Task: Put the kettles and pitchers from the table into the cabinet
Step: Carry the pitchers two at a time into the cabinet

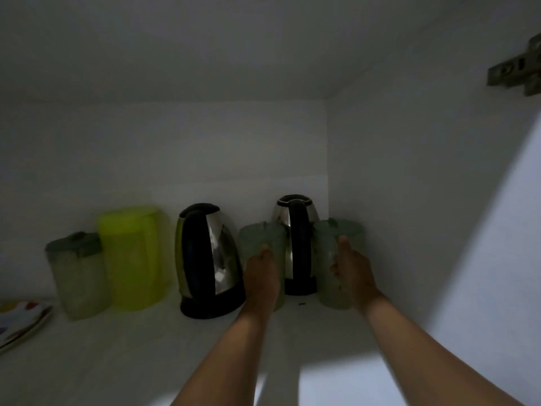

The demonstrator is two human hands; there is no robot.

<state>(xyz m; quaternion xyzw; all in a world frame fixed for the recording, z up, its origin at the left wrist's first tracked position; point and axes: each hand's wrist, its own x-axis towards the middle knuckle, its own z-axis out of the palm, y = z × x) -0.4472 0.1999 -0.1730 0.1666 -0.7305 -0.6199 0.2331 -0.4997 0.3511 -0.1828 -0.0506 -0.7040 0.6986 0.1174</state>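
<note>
I look into a dim white cabinet. My left hand [262,276] grips a clear pitcher with a grey-green lid [260,235] on the shelf floor [146,347]. My right hand [352,271] holds a second clear pitcher [326,259] close to the right wall. Between the two stands a steel kettle with a black handle [295,230] at the back. A second steel kettle [209,259] stands left of my left hand. Further left are a yellow-green pitcher [134,256] and another clear pitcher with a grey lid [79,273].
A patterned plate [20,320] lies at the shelf's left edge. The cabinet's right wall [409,200] runs close beside my right hand, with a door hinge [518,68] at the upper right. Light falls across the shelf's front part.
</note>
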